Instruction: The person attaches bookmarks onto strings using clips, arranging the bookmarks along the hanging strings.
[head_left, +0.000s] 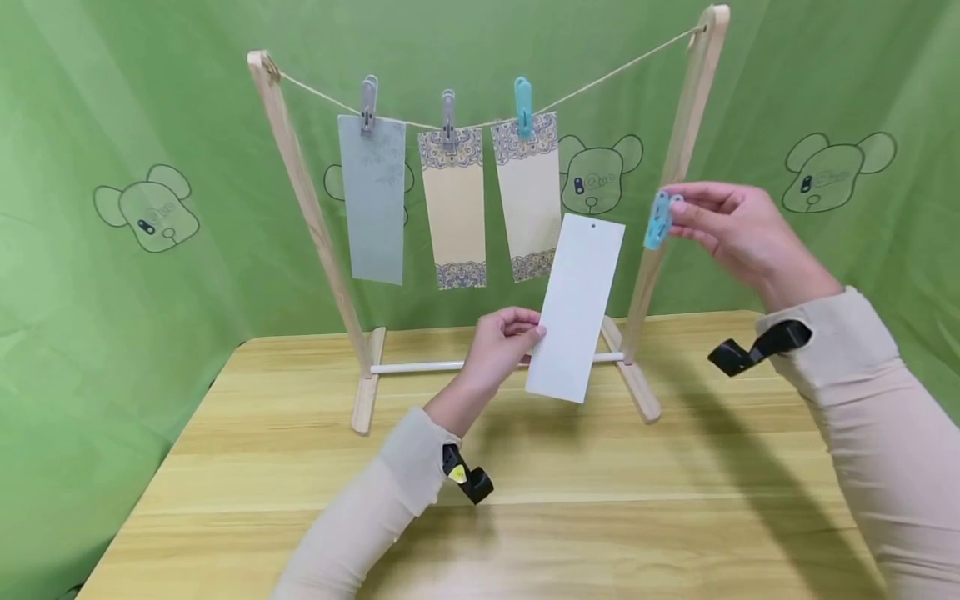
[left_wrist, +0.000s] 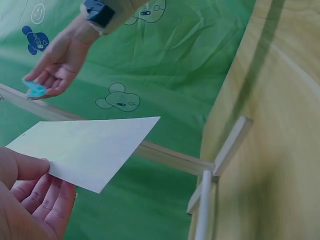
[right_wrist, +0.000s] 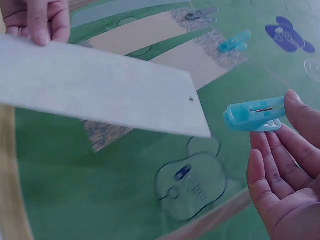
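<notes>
Between thumb and fingers my left hand (head_left: 498, 346) pinches the left edge of a white bookmark card (head_left: 576, 308), which has a small hole near its top. The card is held tilted in front of the rack, below the string. My right hand (head_left: 738, 233) pinches a light-blue clothespin (head_left: 659, 221) by its handle end, just in front of the right post. In the right wrist view, the clothespin (right_wrist: 255, 114) points toward the holed end of the card (right_wrist: 100, 85), apart from it. In the left wrist view, the thumb lies on the card (left_wrist: 95, 147).
A wooden rack with a left post (head_left: 307, 200) and right post (head_left: 686, 133) carries a sagging string (head_left: 615, 68). From it hang a blue-grey card (head_left: 373, 208) and two patterned cards (head_left: 455, 212), held by two grey clothespins (head_left: 368, 106) and a blue one (head_left: 523, 108). A white rod (head_left: 416, 367) joins the feet.
</notes>
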